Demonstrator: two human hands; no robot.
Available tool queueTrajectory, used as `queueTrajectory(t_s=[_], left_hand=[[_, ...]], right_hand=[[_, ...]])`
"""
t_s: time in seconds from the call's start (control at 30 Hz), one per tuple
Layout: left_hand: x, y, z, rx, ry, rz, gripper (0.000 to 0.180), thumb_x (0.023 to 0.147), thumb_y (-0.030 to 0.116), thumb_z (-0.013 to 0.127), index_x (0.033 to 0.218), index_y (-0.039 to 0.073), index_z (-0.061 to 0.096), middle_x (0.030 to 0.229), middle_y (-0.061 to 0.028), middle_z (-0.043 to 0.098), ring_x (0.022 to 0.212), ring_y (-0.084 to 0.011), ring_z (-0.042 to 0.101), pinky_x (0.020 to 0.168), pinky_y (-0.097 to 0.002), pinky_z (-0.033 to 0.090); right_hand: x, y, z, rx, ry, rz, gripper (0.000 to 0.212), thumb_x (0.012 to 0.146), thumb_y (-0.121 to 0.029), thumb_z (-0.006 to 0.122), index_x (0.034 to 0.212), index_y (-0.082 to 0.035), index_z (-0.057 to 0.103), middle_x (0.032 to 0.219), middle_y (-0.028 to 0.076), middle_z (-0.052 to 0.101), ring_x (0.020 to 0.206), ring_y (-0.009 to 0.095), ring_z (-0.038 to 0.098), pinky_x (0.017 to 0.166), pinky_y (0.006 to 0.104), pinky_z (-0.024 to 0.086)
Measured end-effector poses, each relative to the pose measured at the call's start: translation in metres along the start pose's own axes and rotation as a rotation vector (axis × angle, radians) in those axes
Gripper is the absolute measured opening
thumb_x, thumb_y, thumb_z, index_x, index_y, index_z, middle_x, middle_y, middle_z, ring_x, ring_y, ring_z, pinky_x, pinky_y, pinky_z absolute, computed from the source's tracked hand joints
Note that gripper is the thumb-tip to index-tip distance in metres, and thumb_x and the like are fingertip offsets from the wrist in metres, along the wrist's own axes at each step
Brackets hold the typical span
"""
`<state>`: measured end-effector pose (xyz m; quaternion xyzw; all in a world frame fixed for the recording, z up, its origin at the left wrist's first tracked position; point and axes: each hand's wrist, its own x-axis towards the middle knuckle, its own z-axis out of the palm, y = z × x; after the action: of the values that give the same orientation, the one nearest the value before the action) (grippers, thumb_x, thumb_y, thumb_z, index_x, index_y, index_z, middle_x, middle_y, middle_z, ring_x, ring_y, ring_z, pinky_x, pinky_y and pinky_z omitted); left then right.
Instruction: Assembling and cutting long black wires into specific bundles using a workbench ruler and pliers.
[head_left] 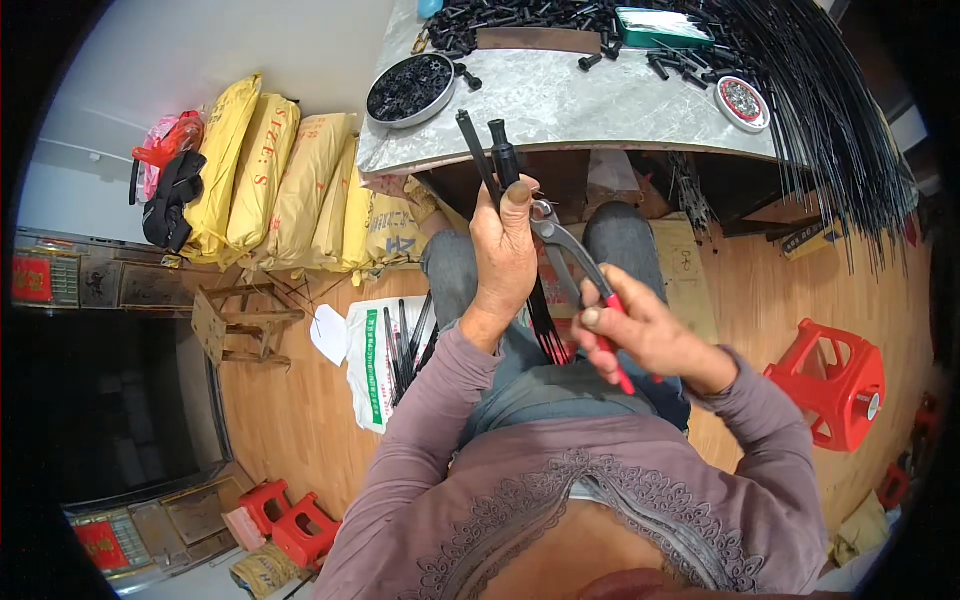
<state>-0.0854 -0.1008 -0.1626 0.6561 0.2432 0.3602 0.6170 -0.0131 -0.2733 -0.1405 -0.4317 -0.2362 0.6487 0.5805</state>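
Head view: table (560, 105), grey-topped, across the upper frame, its curved front edge just beyond the hands; visible tabletop between bowl (430, 117), upper left of centre, and dish (764, 117), upper right. Black parts (530, 15), heaped along the top of the frame; tin (665, 42), green, among them. Long rods (835, 130), black, overhanging the table edge at upper right. Floor (755, 285), wood, giving room at centre right between the right knee and stool (835, 385), red, right of frame. Sacks (275, 180), yellow, bounding the upper left. Left hand (506, 250), frame centre: closed round handle (505, 150), black, upright, rising above the fist, with strip (475, 150), black, leaning beside it; thin rods (545, 325), black, showing below the hand. Right hand (640, 325), right of centre: fingers wrapped on the red grips of pincers (575, 245), which slant up-left, head just beside the left thumb; whether their jaws bite anything, cannot be told.
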Motion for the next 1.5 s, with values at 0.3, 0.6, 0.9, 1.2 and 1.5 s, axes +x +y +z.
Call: queueTrajectory(t_s=[0.3,0.6,0.9,1.2,1.5], left_hand=[[-0.003,0.003,0.014,0.1,0.053,0.142,0.042,0.097,0.043,0.051,0.097,0.001,0.057,0.072,-0.0004,0.054,0.065,-0.0077,0.049,0.058,-0.0237,0.041],[-0.008,0.007,0.003,-0.274,-0.121,-0.12,0.051,0.095,0.053,0.045,0.11,0.004,0.046,0.061,0.003,0.039,0.043,-0.0046,0.034,0.039,-0.02,0.029],[-0.012,0.012,0.014,-0.129,-0.066,-0.015,0.067,0.094,0.061,0.038,0.118,0.0,0.047,0.063,0.001,0.047,0.045,-0.0053,0.04,0.039,-0.0197,0.029],[-0.006,0.007,0.0,-0.248,-0.085,-0.139,0.054,0.092,0.057,0.047,0.093,0.003,0.05,0.059,0.0045,0.04,0.046,-0.0033,0.038,0.039,-0.0195,0.03],[-0.004,0.004,0.004,-0.167,-0.052,-0.109,0.063,0.087,0.067,0.047,0.094,0.004,0.049,0.058,0.0009,0.04,0.042,-0.0077,0.038,0.039,-0.0231,0.031]], right_hand=[[0.021,0.061,0.013,-0.384,0.243,-0.333,0.011,0.097,-0.006,0.043,0.103,-0.005,0.034,0.083,0.011,0.055,0.058,0.013,0.054,0.051,0.0262,0.047],[0.001,-0.004,-0.012,0.043,0.094,-0.406,0.022,0.093,-0.005,0.047,0.111,-0.003,0.036,0.106,0.023,0.059,0.06,0.019,0.062,0.052,0.0277,0.052],[0.063,-0.024,0.004,-0.604,0.598,-0.755,0.026,0.08,-0.004,0.069,0.091,-0.004,0.046,0.089,0.009,0.065,0.07,0.012,0.061,0.062,0.0265,0.05],[0.044,0.005,-0.029,-1.162,0.756,-1.004,0.028,0.071,0.002,0.073,0.088,-0.004,0.051,0.082,0.009,0.058,0.059,0.019,0.054,0.052,0.0297,0.044],[0.01,-0.03,-0.042,-1.618,0.59,-0.815,0.05,0.05,0.006,0.07,0.094,-0.008,0.049,0.101,0.01,0.056,0.09,0.03,0.052,0.077,0.0383,0.038]])
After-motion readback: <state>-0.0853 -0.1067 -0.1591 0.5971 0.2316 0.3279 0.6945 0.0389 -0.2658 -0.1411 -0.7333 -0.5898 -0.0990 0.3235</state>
